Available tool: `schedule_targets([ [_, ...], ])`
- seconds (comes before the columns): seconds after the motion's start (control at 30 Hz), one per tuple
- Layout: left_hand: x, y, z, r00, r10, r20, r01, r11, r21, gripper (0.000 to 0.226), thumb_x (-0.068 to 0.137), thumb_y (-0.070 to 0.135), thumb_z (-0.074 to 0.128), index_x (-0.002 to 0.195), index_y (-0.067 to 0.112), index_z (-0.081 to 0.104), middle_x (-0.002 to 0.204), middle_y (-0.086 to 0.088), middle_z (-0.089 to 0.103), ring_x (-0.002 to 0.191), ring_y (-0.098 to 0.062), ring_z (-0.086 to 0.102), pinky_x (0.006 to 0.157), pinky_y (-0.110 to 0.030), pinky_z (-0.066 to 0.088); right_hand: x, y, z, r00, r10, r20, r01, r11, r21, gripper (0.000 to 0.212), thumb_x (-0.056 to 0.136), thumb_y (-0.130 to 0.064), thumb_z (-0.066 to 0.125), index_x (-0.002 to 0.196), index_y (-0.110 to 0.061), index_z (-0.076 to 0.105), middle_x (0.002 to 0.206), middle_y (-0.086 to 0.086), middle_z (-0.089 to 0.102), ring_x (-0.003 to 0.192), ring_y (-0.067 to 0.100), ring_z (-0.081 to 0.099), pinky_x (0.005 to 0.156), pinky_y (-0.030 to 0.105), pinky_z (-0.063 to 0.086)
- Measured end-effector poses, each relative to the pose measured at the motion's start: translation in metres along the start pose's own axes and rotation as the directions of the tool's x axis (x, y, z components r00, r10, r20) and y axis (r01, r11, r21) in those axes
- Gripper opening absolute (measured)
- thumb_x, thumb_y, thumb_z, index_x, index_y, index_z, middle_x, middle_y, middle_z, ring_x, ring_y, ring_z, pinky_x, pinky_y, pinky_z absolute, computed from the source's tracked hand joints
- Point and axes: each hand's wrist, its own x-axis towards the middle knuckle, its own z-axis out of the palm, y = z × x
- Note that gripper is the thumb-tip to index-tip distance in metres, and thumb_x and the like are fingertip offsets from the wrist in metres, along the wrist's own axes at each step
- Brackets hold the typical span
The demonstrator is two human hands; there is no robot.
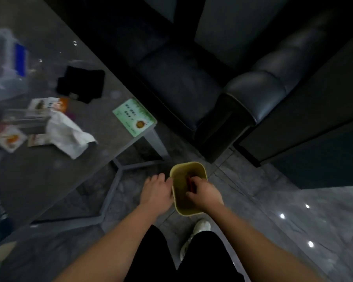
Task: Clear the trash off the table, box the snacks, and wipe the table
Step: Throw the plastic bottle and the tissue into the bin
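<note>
A small yellow trash bin (184, 168) stands on the floor beside the table's corner. My left hand (156, 190) rests against the bin's left rim. My right hand (205, 193) reaches into the bin, its fingers closed on a small red piece of trash (191, 183). On the grey table (49, 174) lie a crumpled white bag (67, 133), several snack packets (8, 138), a black cloth (82, 83) and a clear plastic box (2, 64) with a blue part.
A green card (134, 117) lies at the table's corner. A dark leather sofa (212, 78) stands close behind the bin. My legs and a white shoe (200, 226) are below, on the glossy grey tiled floor (293, 220).
</note>
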Motion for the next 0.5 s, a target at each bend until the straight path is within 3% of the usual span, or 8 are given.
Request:
schedule_targets([
  [0.2,-0.053,-0.021,-0.024,0.976,-0.167,-0.143,0.156,0.984,-0.082,0.052,0.074,0.052,0.052,0.121,0.029,0.048,0.105,-0.003,0.053,0.097,-0.027,0.055,0.085,-0.044,0.046,-0.027,-0.041,-0.025,0.989,-0.141,-0.036,0.14,0.99,-0.029,0.037,0.086,-0.048,0.067,0.118,-0.034,0.057,0.108,-0.01,0.061,0.096,0.012,0.061,0.082,0.036,0.057],
  [0.37,-0.086,-0.047,-0.048,0.917,-0.317,-0.242,0.276,0.943,-0.188,0.05,0.073,0.051,0.052,0.119,0.032,0.05,0.105,0.0,0.056,0.095,-0.024,0.057,0.079,-0.042,0.05,-0.037,-0.098,-0.039,0.963,-0.251,-0.099,0.242,0.966,-0.092,0.052,0.085,-0.042,0.072,0.133,-0.036,0.053,0.126,-0.008,0.06,0.107,0.01,0.059,0.078,0.023,0.046],
  [0.5,-0.105,-0.079,-0.076,0.881,-0.38,-0.282,0.309,0.913,-0.265,0.047,0.074,0.048,0.055,0.118,0.031,0.052,0.106,0.001,0.056,0.097,-0.022,0.057,0.08,-0.04,0.049,-0.032,-0.154,-0.048,0.943,-0.323,-0.077,0.315,0.944,-0.097,0.044,0.084,-0.042,0.072,0.125,-0.04,0.056,0.117,-0.012,0.06,0.099,0.004,0.055,0.081,0.025,0.051],
])
